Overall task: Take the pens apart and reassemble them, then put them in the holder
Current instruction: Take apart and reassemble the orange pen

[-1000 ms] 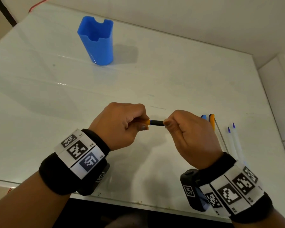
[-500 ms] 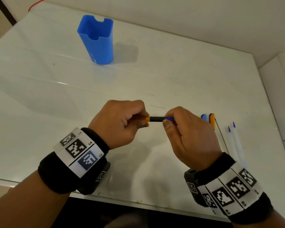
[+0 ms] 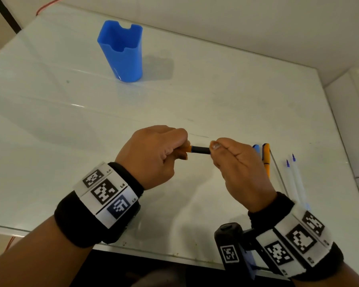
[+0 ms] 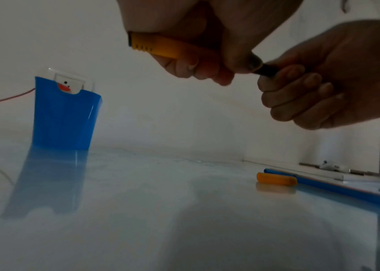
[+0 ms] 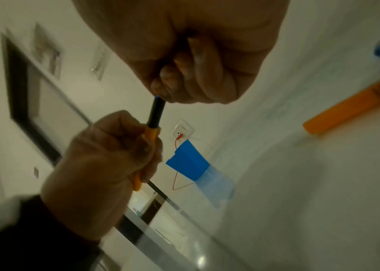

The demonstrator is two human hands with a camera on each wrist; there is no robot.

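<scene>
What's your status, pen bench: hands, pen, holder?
Left hand grips orange barrel; right hand pinches black grip section. Blue holder upright, apart. Nothing blocking.

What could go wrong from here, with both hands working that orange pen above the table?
1. The right hand pinches only the black grip section while the left hand holds the orange barrel; if they part suddenly, a small piece could drop onto the glossy table and roll.
2. Loose refills and the other pens lie just beside the right wrist; a sideways jerk might knock them toward the table edge.
</scene>
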